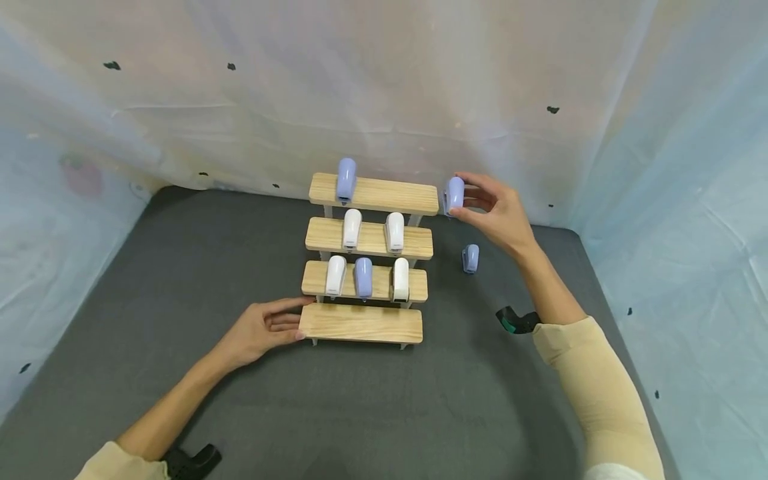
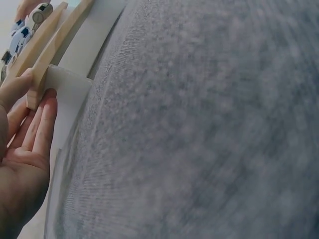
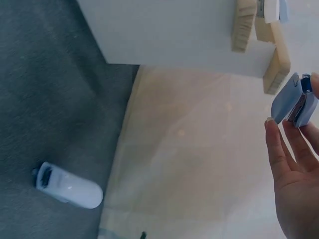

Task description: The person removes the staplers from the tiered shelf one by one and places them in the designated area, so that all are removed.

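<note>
A wooden tiered stand with several steps is in the middle of the head view. My left hand grips the left end of its lowest board, thumb on one side and fingers on the other, as the left wrist view shows at the board's end. My right hand pinches a light-blue mini stapler between thumb and fingertips, just off the right end of the top board. In the right wrist view this stapler is apart from the wood.
On the top board rests a blue stapler. Two white staplers, one at left, share the second board; two whitish ones flank a blue stapler on the third. Another blue stapler lies on the dark surface. A curtain hangs behind.
</note>
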Motion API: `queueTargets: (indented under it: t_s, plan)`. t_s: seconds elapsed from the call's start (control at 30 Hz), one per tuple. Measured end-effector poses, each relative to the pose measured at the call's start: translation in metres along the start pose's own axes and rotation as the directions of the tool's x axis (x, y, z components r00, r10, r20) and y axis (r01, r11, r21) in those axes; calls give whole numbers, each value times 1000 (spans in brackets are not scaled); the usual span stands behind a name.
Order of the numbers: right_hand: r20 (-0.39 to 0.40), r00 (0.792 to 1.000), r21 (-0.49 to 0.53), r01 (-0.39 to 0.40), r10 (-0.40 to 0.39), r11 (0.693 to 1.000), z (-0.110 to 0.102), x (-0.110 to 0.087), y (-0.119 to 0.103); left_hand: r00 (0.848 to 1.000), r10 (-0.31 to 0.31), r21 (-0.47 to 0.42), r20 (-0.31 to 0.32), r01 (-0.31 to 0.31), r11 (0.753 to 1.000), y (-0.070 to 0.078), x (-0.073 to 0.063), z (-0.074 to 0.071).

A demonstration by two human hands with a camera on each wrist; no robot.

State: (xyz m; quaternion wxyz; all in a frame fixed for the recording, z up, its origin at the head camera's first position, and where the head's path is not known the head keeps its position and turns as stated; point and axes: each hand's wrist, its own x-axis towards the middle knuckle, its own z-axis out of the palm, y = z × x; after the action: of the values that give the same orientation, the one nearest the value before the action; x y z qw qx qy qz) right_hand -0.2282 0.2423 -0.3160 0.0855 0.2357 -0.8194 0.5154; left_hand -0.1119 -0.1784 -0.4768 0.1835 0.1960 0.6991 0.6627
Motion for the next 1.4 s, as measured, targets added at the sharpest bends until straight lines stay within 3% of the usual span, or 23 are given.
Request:
queueTargets:
  t_s: [0.17, 0.27, 0.43, 0.8, 1.03, 1.4]
  plan:
    - [-13, 999, 10, -46, 46, 999, -4, -10, 9, 1000, -3, -2, 5, 3, 1000, 1, 0, 0]
    - [-17, 995, -32, -97, 97, 995, -5, -16, 1, 1000, -6, 1, 3, 6, 1000, 1, 1, 0]
    - [-39, 989, -92, -144, 141, 985, -10, -26, 7, 1000, -5, 10, 1, 5, 1000, 0, 1, 0]
    - [-83, 979, -100, -195, 187, 976, -26, -47, 65, 1000, -15, 29, -8, 16, 999, 3, 1, -2]
    - [-90, 975, -75, -208, 201, 975, -33, -61, 82, 999, -31, 33, -14, 31, 999, 6, 0, -1]
    - [-38, 956, -117, -293, 291, 949, -35, -78, 65, 1000, -25, 21, -9, 25, 999, 5, 0, 1]
